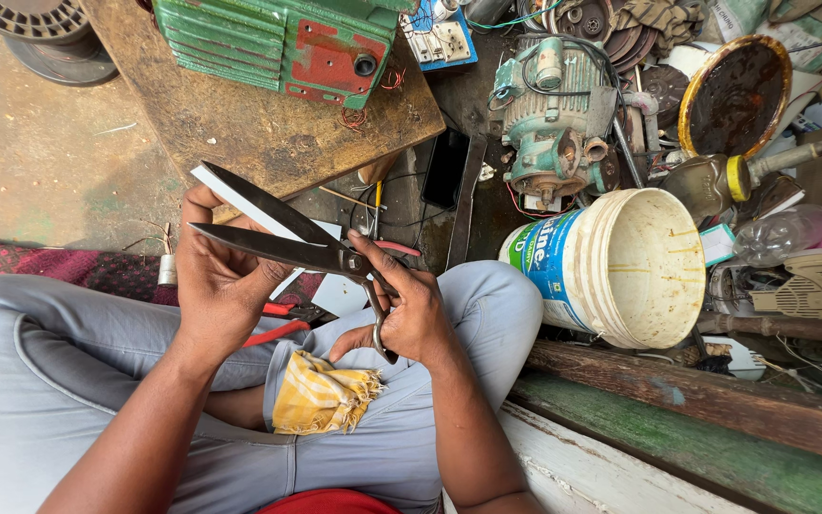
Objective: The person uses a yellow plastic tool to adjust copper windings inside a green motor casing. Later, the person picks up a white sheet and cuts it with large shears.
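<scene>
Grey trousers (40,381) on crossed legs fill the lower frame, closest to the head camera, with a folded yellow checked cloth (321,395) lying in the lap. Beyond the knees, a worn wooden board (268,133) carries a green and red machine housing (287,43). To the right, a white plastic bucket (635,266) lies tipped on its side with its mouth facing right, just beside the right knee. Behind it stands a pale green electric motor (549,119), and further right a round rusty pan with a yellow rim (734,95) leans among the clutter.

Large black scissors (283,238) are held above the lap, between the two hands, blades spread wide and pointing left. A thin white sheet (240,205) sits between the blades, its edge slanting from upper left down towards the pivot.

Left hand (216,286) is closed around the sheet, thumb at its upper end and fingers curled behind, the lower blade crossing in front of its fingers. Right hand (411,305) grips the scissor handles, fingers threaded through the loops and spread apart so the blades stand open.

Red-handled pliers (278,324) lie on the thigh just below the left hand. A black phone (444,167) rests on the floor beyond the scissors.
</scene>
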